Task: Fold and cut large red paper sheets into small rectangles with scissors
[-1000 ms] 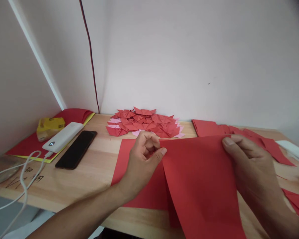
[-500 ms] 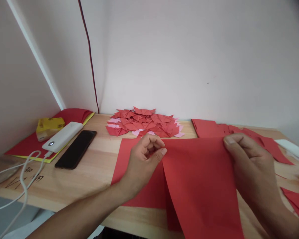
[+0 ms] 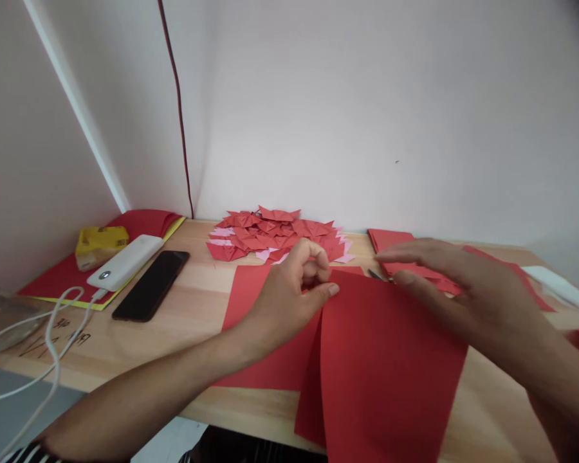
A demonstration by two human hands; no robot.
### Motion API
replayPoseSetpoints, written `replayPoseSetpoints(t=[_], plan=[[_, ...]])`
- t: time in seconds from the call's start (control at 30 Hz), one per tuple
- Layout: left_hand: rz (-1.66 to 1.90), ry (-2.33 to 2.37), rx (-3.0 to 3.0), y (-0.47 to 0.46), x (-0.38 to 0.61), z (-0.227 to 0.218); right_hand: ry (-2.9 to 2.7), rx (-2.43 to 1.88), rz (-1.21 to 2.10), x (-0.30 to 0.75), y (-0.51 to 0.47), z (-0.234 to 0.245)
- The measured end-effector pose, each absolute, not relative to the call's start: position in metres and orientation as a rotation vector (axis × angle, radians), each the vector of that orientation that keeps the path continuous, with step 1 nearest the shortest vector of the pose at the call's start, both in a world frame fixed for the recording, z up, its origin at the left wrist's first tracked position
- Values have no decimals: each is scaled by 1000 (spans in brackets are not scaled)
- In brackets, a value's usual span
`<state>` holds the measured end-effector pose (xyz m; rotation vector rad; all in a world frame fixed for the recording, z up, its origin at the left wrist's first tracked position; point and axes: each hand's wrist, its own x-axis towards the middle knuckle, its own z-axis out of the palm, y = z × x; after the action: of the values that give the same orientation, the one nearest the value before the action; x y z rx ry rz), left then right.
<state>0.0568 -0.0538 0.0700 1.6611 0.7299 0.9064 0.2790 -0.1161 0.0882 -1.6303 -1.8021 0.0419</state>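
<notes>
- Our left hand [image 3: 296, 289] pinches the top corner of a red paper sheet [image 3: 386, 360] near the tabletop's [image 3: 183, 321] front edge.
- Our right hand [image 3: 456, 283] hovers above it, fingers spread, grasping nothing.
- The sheet's lower end is cut off.

Under the fingers [image 3: 324, 292] lies plain red paper [image 3: 386, 360]; beyond them a red-and-pink pile of folded pieces [image 3: 277, 235]. The surface [image 3: 188, 321] is pale wood; the phone [image 3: 151, 294] black.
</notes>
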Motion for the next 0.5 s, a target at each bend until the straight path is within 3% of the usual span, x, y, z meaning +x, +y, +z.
replayPoseSetpoints(t=[0.17, 0.5], plan=[[817, 642, 1797, -53, 67, 83, -2192, -1632, -14, 268, -110, 94], [792, 469, 1914, -44, 85, 95, -2108, -1731, 38, 282, -107, 104]])
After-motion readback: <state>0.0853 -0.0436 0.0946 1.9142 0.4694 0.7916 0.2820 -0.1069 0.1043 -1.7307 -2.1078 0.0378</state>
